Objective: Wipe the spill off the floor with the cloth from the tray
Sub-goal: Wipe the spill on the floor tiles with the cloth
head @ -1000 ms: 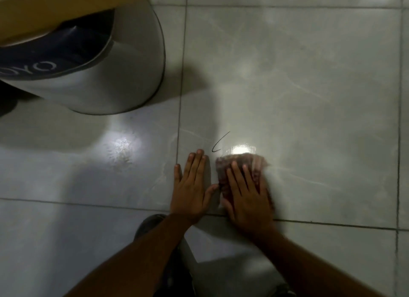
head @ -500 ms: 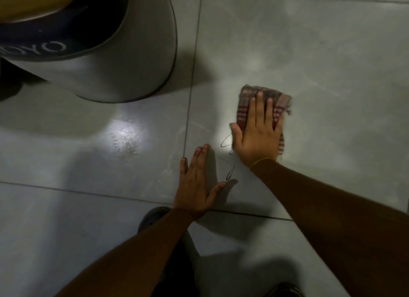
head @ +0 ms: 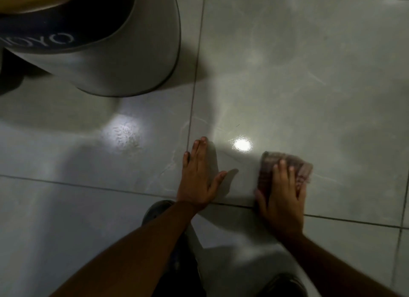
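Observation:
A folded checked reddish cloth (head: 269,163) lies flat on the grey tiled floor (head: 309,75), blurred by motion. My right hand (head: 282,194) presses down on it with fingers spread over its near part. To its left my left hand (head: 198,177) rests flat on the tile, fingers together and thumb out, holding nothing. Faint wet streaks (head: 190,128) show on the tile just beyond my left hand, beside a bright light reflection (head: 242,145).
A large round grey bin (head: 124,53) with a dark band and white letters stands at the upper left. Dark tile joints cross the floor. My shoes (head: 159,210) show between my forearms at the bottom.
My right hand has pulled the cloth back toward me and to the right, from the far spot near the light reflection. The thin dark curl seen on the tile earlier is gone. My left hand stayed planted.

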`<move>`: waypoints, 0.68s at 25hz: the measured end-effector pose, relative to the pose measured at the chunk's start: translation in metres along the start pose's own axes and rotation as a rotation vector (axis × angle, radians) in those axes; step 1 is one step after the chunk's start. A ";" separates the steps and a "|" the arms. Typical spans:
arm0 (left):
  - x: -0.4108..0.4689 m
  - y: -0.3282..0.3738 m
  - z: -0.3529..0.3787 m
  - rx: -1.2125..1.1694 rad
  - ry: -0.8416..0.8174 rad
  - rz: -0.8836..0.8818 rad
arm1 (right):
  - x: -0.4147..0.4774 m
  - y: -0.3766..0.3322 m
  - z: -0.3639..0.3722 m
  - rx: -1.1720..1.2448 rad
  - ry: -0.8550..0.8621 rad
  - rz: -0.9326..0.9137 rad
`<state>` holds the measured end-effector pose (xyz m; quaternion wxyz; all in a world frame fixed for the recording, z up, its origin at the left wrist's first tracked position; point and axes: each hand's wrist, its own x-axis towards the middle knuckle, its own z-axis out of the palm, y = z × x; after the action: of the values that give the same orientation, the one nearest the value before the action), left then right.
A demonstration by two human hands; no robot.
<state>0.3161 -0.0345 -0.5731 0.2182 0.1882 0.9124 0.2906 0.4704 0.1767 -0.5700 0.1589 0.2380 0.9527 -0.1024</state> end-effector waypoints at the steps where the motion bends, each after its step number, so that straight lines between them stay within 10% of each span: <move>1: 0.001 0.001 0.000 0.003 -0.001 0.004 | 0.035 0.002 -0.012 0.005 0.029 0.085; 9: 0.001 -0.003 -0.001 -0.021 -0.017 0.018 | 0.123 -0.113 -0.014 -0.001 0.119 -0.135; 13: 0.001 -0.001 -0.004 -0.028 -0.007 0.005 | 0.017 -0.068 0.017 0.016 0.016 -0.341; 17: 0.001 0.000 -0.003 0.006 0.009 0.008 | -0.030 0.021 0.004 -0.040 -0.053 -0.171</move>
<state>0.3134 -0.0352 -0.5708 0.2123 0.1914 0.9135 0.2897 0.5072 0.1811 -0.5656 0.1795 0.1500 0.9668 -0.1027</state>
